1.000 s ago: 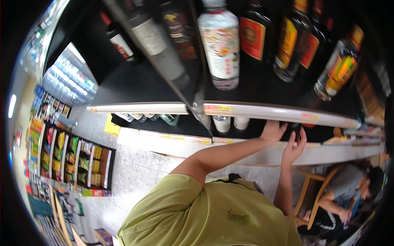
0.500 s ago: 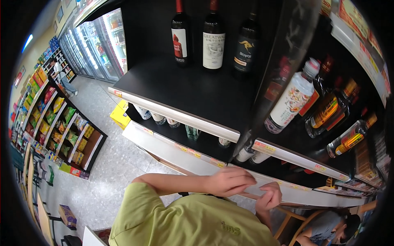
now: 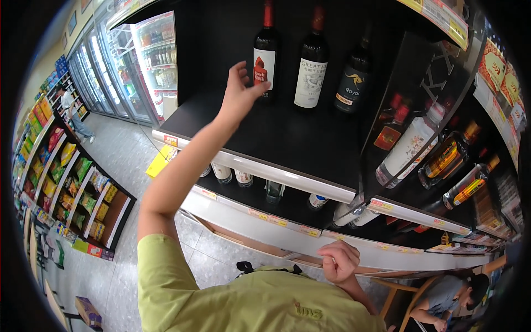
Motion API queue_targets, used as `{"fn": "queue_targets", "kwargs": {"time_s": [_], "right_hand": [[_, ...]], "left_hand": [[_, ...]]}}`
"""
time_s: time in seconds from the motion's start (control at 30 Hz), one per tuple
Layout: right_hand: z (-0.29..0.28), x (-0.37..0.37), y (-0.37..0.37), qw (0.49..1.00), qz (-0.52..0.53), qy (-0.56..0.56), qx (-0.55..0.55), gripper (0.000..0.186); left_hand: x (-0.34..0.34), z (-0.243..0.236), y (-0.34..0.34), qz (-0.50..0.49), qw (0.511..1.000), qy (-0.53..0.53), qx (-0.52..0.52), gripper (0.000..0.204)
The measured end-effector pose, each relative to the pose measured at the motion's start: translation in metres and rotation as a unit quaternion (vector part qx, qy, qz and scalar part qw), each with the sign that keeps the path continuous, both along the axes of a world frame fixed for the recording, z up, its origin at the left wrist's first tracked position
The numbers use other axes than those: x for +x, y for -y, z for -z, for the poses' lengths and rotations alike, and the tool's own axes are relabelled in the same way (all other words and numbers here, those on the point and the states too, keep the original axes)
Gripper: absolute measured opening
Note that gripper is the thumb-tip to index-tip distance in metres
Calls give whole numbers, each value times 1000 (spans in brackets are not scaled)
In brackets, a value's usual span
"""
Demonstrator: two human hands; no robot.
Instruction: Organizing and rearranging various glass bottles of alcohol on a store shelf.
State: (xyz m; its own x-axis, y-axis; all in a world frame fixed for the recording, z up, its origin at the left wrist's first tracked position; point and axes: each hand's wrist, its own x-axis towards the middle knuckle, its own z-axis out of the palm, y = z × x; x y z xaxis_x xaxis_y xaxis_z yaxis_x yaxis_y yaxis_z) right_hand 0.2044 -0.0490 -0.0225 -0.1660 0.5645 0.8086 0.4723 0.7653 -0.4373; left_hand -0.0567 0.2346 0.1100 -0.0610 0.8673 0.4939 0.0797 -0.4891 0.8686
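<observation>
"what's new?"
"on the big black shelf [image 3: 276, 138], the red-topped bottle [image 3: 266, 55] stands toward the left. the left hand [image 3: 240, 97] just came up to it from beside the right hand [image 3: 339, 260], so it's in reach."
"got it?"
"no, that grip's half open, empty. the right's loosely curled; can't tell if it's empty."

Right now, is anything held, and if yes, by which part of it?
Nothing seems held: the left hand is open by the red-and-white-labelled bottle, contact unclear; the right hand is curled, nothing visible inside.
</observation>
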Motion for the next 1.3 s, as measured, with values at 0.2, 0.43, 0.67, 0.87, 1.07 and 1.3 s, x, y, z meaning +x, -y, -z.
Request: {"fn": "queue_targets", "kwargs": {"time_s": [0.2,0.43,0.67,0.87,1.07,1.3], "right_hand": [[16,-13,14,998,55,-7,-36,15],[32,-20,23,986,146,-37,-70,20],[35,-21,21,976,189,-70,-89,21],[32,-24,13,974,193,-74,-90,18],[20,-32,-5,988,137,-57,-29,5],[-10,-51,-31,993,57,-95,29,23]], "left_hand": [[-2,-5,-92,-47,996,-47,-55,113],[24,-3,-116,-32,996,-29,-78,92],[12,-3,-130,37,998,-7,-53,81],[3,-4,-92,44,996,-68,27,83],[-7,-12,-32,-26,956,-221,192,78],[-11,-17,45,-89,858,-323,390,71]]}}
